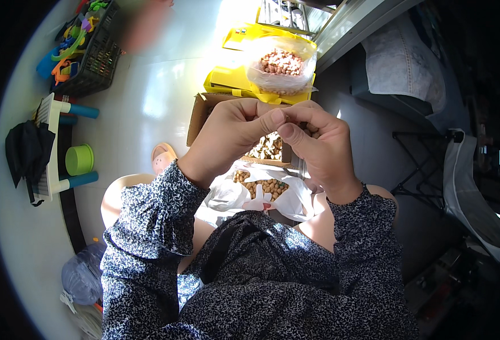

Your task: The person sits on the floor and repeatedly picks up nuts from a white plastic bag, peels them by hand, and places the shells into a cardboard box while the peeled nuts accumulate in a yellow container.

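My left hand (237,131) and my right hand (324,144) meet fingertip to fingertip over a cardboard box (197,121). Thumbs and forefingers are pinched together; whatever small thing is between them is mostly hidden. Some peanuts (311,129) show behind the curled fingers of my right hand. Peanut shells (268,148) lie in the box. Nearer my lap, unshelled peanuts (271,189) fill an open white plastic bag (294,199). Beyond the box, a clear plastic bag (256,76) of shelled reddish peanuts (282,63) rests on a yellow bag (224,78).
At the left stand a black crate (101,63) of toys, a white rack (53,148) with a black umbrella (29,148), and a green container (79,160). A sandal (163,154) is on the floor. A folding chair (466,187) stands at right. A large plastic bottle (82,274) lies lower left.
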### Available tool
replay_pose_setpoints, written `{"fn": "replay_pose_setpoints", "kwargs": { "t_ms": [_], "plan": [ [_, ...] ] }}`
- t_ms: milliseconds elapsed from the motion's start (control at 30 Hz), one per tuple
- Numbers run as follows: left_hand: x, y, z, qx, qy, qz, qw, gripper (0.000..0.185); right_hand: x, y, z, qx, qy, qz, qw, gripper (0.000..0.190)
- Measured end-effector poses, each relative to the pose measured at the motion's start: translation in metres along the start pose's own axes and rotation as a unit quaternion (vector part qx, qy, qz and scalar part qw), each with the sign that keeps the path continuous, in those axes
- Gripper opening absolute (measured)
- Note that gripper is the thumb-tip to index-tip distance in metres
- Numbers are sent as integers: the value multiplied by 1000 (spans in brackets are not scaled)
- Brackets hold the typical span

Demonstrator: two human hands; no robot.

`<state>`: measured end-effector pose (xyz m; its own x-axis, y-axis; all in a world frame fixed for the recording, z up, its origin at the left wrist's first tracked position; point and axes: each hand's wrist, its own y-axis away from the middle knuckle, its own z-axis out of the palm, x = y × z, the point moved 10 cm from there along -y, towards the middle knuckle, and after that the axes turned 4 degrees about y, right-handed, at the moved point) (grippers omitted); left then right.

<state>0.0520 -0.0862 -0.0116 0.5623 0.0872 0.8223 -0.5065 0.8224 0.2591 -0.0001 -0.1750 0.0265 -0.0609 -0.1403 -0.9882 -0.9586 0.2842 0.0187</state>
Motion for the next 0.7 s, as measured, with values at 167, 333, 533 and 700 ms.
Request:
{"fn": "replay_pose_setpoints", "kwargs": {
  "t_ms": [167, 333, 533, 700],
  "plan": [
    [11, 2, 1, 10, -33, 50, 998, 31, -2, 2, -5, 24, 1, -11, 1000, 17],
    [21, 8, 7, 55, -160, 146, 975, 25, -24, 8, -4, 71, 144, -138, 977, 15],
    [23, 12, 10, 98, -202, 201, 954, 22, -31, 18, -6, 151, 163, -175, 959, 13],
    [24, 11, 10, 117, -222, 227, 941, 22, -25, 19, -9, 170, 138, -159, 963, 13]
  ]
}}
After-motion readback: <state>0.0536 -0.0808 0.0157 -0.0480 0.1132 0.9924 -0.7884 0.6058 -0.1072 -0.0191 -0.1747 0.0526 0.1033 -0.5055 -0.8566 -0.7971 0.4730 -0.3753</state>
